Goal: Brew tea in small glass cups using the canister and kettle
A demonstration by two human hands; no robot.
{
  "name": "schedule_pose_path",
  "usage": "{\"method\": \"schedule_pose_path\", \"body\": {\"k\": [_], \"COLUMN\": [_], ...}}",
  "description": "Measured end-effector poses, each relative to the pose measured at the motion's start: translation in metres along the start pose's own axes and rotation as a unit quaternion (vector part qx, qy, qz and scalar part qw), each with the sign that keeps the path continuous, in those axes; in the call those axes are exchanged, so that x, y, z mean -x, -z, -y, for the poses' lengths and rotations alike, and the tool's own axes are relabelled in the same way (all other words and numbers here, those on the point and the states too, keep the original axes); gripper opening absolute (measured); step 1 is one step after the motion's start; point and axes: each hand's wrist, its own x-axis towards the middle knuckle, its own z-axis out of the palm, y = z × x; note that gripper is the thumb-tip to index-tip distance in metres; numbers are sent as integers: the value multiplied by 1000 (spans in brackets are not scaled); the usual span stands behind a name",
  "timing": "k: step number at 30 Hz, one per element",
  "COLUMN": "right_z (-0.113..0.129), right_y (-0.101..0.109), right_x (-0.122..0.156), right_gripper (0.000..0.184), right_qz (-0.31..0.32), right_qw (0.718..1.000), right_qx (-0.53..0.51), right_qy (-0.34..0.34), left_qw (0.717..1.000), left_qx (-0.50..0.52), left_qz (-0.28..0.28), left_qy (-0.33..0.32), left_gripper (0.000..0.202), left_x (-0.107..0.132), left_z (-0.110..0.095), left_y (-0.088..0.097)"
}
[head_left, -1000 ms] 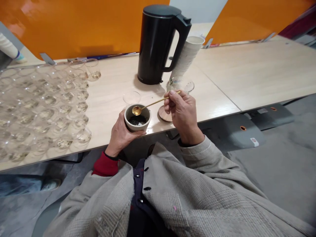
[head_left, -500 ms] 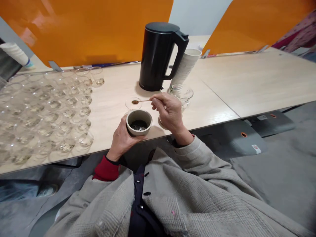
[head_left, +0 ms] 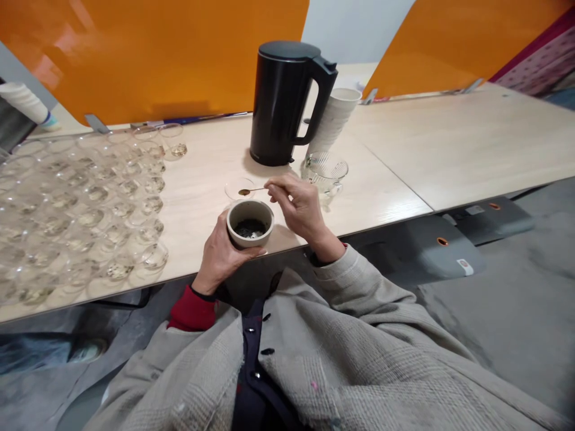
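Note:
My left hand (head_left: 218, 251) is wrapped round a pale cup (head_left: 234, 234) at the table's front edge, tilted slightly toward me. Dark, wet-looking matter (head_left: 250, 228) lies in the bottom of it. Between the fingertips of my right hand (head_left: 299, 206) is the thin handle of a small spoon (head_left: 245, 192). Its bowl carries a dark brown substance and is over a small clear cup (head_left: 230, 190) just behind the pale cup. Close behind my right hand stands a ribbed clear glass cup (head_left: 330, 169).
A black electric kettle (head_left: 281, 102) stands behind my hands, with a leaning stack of white paper cups (head_left: 332, 123) beside it. Rows of clear cups (head_left: 92, 216) with bits of dry matter cover the table's left side. Orange partitions (head_left: 171, 54) line the back; grey stools (head_left: 417, 245) stand below right.
The spoon's bowl has shifted slightly down, nearer the pale cup's rim, and my right hand has moved a little left. The whole view has shifted slightly. My left hand keeps its hold.

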Motion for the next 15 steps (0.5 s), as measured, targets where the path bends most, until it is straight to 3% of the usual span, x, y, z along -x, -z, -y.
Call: {"method": "schedule_pose_path", "body": {"k": [2,6,11,15], "right_z": [-2,-2,-17,-47], "right_y": [-2,13,66,101], "right_x": [0,0,-2,-4], "right_gripper": [31,35,35,36], "right_qz": [-4,-121,-287,-322], "right_qw": [1000,991,953,932], "right_qx": [-4,-32,27,80], "right_qy": [-14,-56,-90,-148], "left_qw": [1000,1000,1000,1000], "left_qx": [-3,-13,-8,-10], "left_qz": [-2,-7,-11,-13], "left_qy": [2,4,0,1], "left_gripper": [105,105,104,103], "left_x": [0,0,0,-1], "left_z": [0,-1,1,2], "left_y": [0,0,0,0]}}
